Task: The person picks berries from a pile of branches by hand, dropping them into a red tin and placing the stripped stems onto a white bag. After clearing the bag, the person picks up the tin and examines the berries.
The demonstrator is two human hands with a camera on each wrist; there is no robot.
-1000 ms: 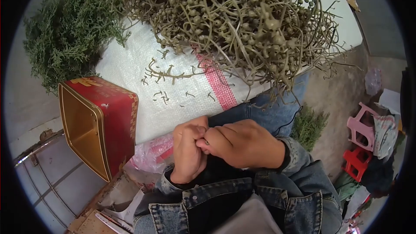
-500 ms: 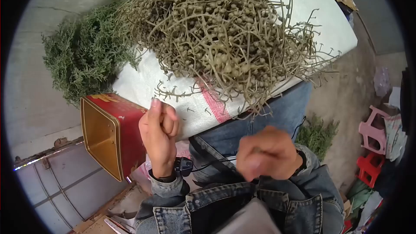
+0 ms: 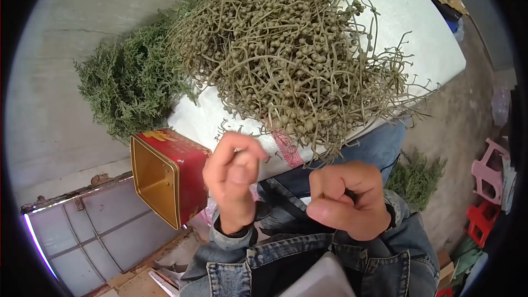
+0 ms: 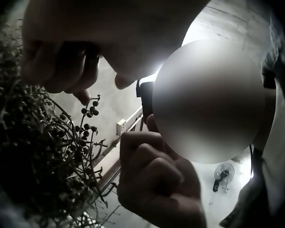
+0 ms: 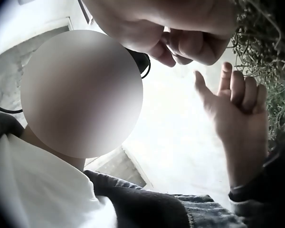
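Note:
In the head view my left hand (image 3: 234, 179) is raised in front of the red tin, palm toward me. Its fingers are loosely bent and nothing shows between them. My right hand (image 3: 355, 203) is beside it, thumb and fingers curled in. A small dark thing (image 3: 350, 193) shows inside that curl, mostly hidden by the fingers. Both hands are on the near side of a big heap of thin greenish-brown stems with round berries (image 3: 286, 60). The heap lies on a white woven sack (image 3: 429, 27) with a pink checked stripe.
The red tin (image 3: 192, 181) lies on its side at the left, its gold mouth toward the viewer. Behind it is a pile of green sprigs (image 3: 132, 77). More green sprigs (image 3: 421, 179) lie on the floor at right, near a pink stool (image 3: 487, 170) and a red stool (image 3: 481, 223).
The hands were together a second ago and have come apart, left hand leftward, right hand rightward. The left fingers have loosened. The head view has shifted, showing more of the heap.

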